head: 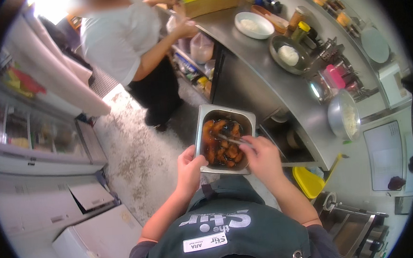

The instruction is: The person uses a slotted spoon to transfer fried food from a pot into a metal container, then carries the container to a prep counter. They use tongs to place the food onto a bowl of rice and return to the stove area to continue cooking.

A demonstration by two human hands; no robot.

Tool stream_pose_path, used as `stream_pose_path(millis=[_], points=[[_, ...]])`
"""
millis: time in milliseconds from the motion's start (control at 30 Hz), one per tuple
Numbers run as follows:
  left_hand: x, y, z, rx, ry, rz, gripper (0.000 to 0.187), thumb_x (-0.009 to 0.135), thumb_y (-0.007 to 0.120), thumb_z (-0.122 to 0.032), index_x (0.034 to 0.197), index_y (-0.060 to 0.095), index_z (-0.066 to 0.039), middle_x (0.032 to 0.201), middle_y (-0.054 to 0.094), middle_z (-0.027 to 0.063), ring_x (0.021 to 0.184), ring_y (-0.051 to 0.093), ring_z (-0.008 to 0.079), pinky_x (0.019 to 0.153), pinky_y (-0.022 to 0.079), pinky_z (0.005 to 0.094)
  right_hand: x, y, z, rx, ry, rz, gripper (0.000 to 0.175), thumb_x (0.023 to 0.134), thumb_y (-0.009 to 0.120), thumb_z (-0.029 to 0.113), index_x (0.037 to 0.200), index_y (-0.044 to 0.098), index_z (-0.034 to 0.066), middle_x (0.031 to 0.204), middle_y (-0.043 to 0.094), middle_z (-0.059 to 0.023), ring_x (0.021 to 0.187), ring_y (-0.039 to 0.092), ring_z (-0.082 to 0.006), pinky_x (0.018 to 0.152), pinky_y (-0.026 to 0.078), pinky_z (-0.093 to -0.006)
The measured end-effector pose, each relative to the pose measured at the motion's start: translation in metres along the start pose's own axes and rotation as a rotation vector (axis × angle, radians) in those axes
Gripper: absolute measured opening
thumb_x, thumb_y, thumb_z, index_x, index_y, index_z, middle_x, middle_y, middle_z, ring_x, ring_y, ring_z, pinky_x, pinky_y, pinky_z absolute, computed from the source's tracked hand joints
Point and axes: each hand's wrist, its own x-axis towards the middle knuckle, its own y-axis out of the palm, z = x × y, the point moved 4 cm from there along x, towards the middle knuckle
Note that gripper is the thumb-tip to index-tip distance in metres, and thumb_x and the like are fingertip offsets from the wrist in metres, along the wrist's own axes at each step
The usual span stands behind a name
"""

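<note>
A rectangular stainless steel food pan (225, 109) is held up in front of my apron. My left hand (191, 163) grips its left rim, with the thumb over the edge. In the pan lie browned food pieces (211, 128) in a dark, glossy liquid. The fingers of my right hand (263, 154) are closed on a metal utensil (232, 140) over the pan's right side. The utensil's far end reaches in among the pieces; whether it is a spoon or tongs I cannot tell.
A steel counter (259, 69) curves along the right, bearing a white bowl (270, 31), a frying pan (276, 59) and a metal mixing bowl (333, 121). Another person (119, 42) stands ahead on the left, near open shelving. A yellow bin lid (307, 183) is at the counter's near end.
</note>
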Motion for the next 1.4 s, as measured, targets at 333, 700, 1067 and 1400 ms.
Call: stream_pose_path(millis=[333,700,1067,1400], points=[[0.124,0.084,-0.024,-0.056,0.038,-0.064,0.022,0.070,0.050,0.008,0.087,0.061,-0.001,0.074,0.054,-0.0022,0.067,0.048,0.0056,0.060,0.037,0.0205,0.133,-0.056,-0.081,0.004,0.027,-0.119,0.024,0.082,0.072,0.013,0.103,0.069,0.0021,0.085,0.065,-0.0156,0.076,0.065,-0.0284,0.069,0.051,-0.0366],[0.232,0.151,-0.050,-0.059,0.210,-0.161,0.016,0.077,0.051,0.002,0.088,0.061,-0.004,0.079,0.055,-0.0023,0.072,0.050,0.0067,0.065,0.039,0.0205,0.263,-0.027,-0.105,-0.023,-0.314,-0.017,0.024,0.083,0.070,0.012,0.106,0.068,0.0043,0.085,0.063,-0.0123,0.081,0.059,-0.0315,0.073,0.049,-0.0405],[0.346,0.143,-0.089,-0.064,0.221,-0.133,0.016,0.080,0.054,0.000,0.092,0.062,-0.004,0.083,0.057,-0.0020,0.074,0.050,0.0065,0.067,0.040,0.0209,0.374,-0.022,-0.120,-0.125,-0.343,-0.012,0.030,0.081,0.071,0.014,0.109,0.066,0.0048,0.087,0.060,-0.0094,0.084,0.058,-0.0270,0.073,0.050,-0.0377],[0.439,0.125,-0.107,-0.102,0.115,-0.043,0.020,0.077,0.053,0.003,0.094,0.061,-0.001,0.086,0.059,0.0025,0.080,0.053,0.0106,0.070,0.042,0.0222,0.469,0.054,-0.152,0.288,0.143,0.074,0.022,0.083,0.072,0.016,0.098,0.070,0.0003,0.083,0.066,-0.0171,0.074,0.063,-0.0311,0.069,0.051,-0.0382]])
